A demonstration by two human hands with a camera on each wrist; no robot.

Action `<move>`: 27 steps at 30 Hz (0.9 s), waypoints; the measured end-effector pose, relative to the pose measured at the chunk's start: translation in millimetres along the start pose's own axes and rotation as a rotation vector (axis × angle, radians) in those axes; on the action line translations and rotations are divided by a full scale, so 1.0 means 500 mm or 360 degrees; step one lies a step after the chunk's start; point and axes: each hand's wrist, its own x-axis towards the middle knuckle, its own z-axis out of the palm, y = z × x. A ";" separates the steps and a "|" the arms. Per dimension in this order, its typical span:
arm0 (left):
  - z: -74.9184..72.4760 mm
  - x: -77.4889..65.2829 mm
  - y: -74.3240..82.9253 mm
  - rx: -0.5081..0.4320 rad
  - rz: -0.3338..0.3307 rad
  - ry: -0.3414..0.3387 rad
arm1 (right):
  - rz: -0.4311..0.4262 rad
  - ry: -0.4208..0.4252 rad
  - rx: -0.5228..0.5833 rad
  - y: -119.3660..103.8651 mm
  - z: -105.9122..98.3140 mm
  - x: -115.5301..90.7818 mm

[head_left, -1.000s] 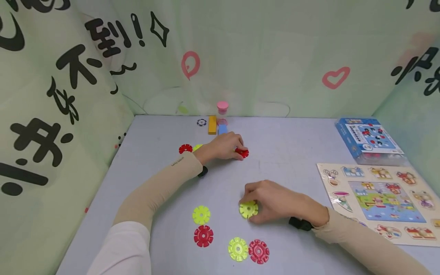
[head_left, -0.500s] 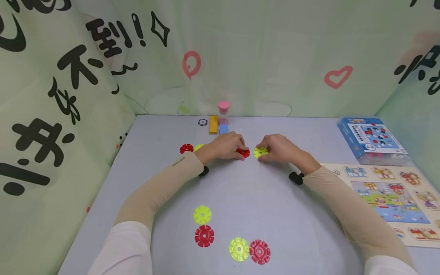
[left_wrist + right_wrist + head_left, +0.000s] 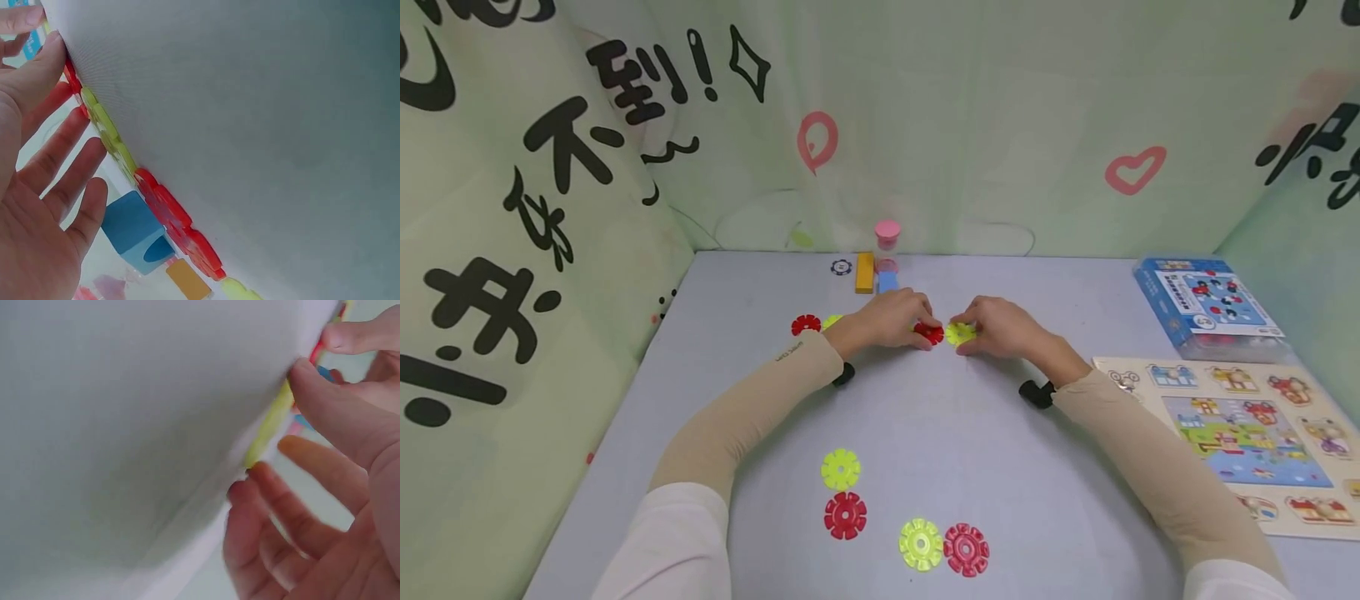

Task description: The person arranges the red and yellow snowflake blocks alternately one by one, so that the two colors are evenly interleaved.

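Note:
At the far middle of the table, my left hand (image 3: 886,319) holds a red snowflake disc (image 3: 929,334) between thumb and fingers. Just right of it, my right hand (image 3: 1003,327) pinches a yellow-green snowflake disc (image 3: 960,334) by its edges, flat on or close to the table. The two discs sit side by side; whether they touch is unclear. A line of alternating discs runs left from the red one, partly behind my left hand: a yellow-green disc (image 3: 109,131) and a red disc (image 3: 181,222) show in the left wrist view, with another red disc (image 3: 806,325) at the far left end.
Nearer lie a yellow-green disc (image 3: 840,469) above a red disc (image 3: 846,515), and another yellow-green disc (image 3: 921,544) beside a dark red disc (image 3: 966,549). Behind stand a yellow block (image 3: 864,273), blue block (image 3: 887,281) and pink-capped bottle (image 3: 887,233). Right: blue box (image 3: 1210,304), picture board (image 3: 1247,437).
My right hand has carried the yellow-green disc from the table's middle to the far side, then slightly left towards the red disc. My left hand has stayed in place.

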 end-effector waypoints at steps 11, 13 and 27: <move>-0.005 0.025 0.016 -0.0073 0.0040 -0.0006 | -0.0724 -0.0063 0.0301 -0.200 0.076 -0.148; -0.002 0.032 0.018 -0.0086 0.0034 -0.0020 | -0.0888 -0.0133 0.0204 -0.254 0.093 -0.172; 0.007 0.052 0.037 -0.0047 0.0001 -0.0045 | -0.1354 0.0008 -0.0475 -0.361 0.133 -0.209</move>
